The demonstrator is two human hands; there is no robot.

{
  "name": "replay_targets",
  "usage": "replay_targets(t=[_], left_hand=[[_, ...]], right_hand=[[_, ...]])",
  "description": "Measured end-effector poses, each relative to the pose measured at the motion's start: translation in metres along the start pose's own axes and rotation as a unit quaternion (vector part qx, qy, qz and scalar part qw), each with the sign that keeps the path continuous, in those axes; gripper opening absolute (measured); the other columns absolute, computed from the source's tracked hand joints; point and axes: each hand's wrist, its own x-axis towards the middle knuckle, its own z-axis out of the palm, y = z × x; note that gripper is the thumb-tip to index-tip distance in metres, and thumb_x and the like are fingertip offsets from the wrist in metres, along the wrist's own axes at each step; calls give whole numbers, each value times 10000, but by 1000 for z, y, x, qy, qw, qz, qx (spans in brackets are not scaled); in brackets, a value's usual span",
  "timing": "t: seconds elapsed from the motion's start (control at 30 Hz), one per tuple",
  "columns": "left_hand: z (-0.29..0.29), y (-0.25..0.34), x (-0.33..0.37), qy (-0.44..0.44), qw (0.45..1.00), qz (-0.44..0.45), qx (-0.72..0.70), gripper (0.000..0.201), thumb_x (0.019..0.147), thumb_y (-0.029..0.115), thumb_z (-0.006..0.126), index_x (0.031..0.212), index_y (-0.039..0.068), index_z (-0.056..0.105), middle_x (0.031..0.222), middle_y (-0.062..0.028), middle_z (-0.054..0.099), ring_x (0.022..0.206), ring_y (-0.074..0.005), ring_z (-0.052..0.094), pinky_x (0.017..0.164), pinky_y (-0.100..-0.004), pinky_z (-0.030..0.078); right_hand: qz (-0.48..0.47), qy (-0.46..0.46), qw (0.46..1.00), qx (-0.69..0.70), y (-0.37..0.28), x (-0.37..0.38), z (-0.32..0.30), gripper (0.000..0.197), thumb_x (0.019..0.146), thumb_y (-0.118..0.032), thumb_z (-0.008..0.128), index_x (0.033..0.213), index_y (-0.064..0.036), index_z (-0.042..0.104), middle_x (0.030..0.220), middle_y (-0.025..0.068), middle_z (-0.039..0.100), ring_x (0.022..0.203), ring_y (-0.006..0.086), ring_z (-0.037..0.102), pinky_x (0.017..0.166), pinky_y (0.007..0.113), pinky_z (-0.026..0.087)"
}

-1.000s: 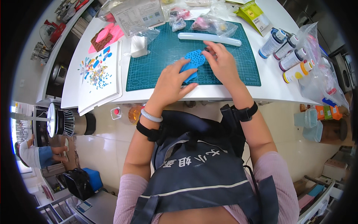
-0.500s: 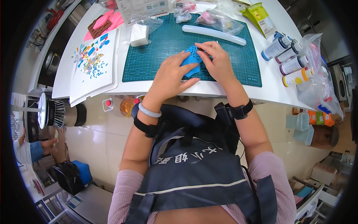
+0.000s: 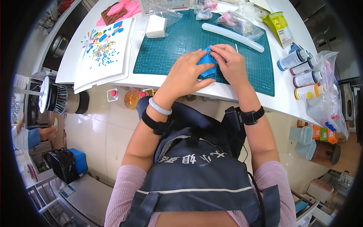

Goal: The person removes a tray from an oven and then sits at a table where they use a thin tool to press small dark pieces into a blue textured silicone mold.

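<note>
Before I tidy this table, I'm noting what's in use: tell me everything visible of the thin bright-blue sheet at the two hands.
The thin bright-blue sheet looks smooth and pliable, with small dark holes or spots near its far end. The spread fingers of the left hand lie across it, hiding much of its outline; the right hand has its fingertips at that far end. It sits over the green gridded cutting mat; whether it is partly lifted, I cannot tell.
</note>
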Motion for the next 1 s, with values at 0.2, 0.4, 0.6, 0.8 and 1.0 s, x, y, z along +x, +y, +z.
replay_targets(t=[0.2,0.4,0.6,0.8,1.0], left_hand=[[-2,1,1,5,1000,2,1,385,749,300,761,1071,98,700,1254,-208,574,1191,-372,530,983,-448,421],[-3,0,1,-9,1000,-12,-4,387,746,300,760,1071,98,699,1266,-207,568,1192,-371,530,984,-449,420],[-1,-1,1,-5,1000,-7,-9,383,744,292,758,1068,97,698,1264,-201,571,1202,-368,522,988,-449,416],[-3,0,-1,-5,1000,-12,-4,383,749,286,754,1077,98,692,1274,-195,564,1212,-366,511,995,-449,410],[-2,2,-2,-2,1000,-19,-19,375,750,293,754,1060,93,691,1278,-190,562,1216,-362,510,991,-454,408]], right_hand=[[-18,10,1000,-8,2,-2,1,183,829,-22,682,1007,-44,715,977,96,688,791,211,675,670,295,546],[-26,18,999,-19,1,0,1,151,806,-11,694,955,-22,714,971,97,700,801,230,684,670,301,552],[-27,19,999,-22,2,0,1,127,800,-12,701,926,-19,716,967,100,703,809,231,689,677,302,557],[-42,7,999,-26,0,-1,2,124,808,-16,686,931,-13,700,962,107,686,798,264,678,677,321,560],[-41,-3,998,-41,1,-2,1,119,811,-20,683,929,-10,699,976,117,689,799,274,681,689,330,562]])
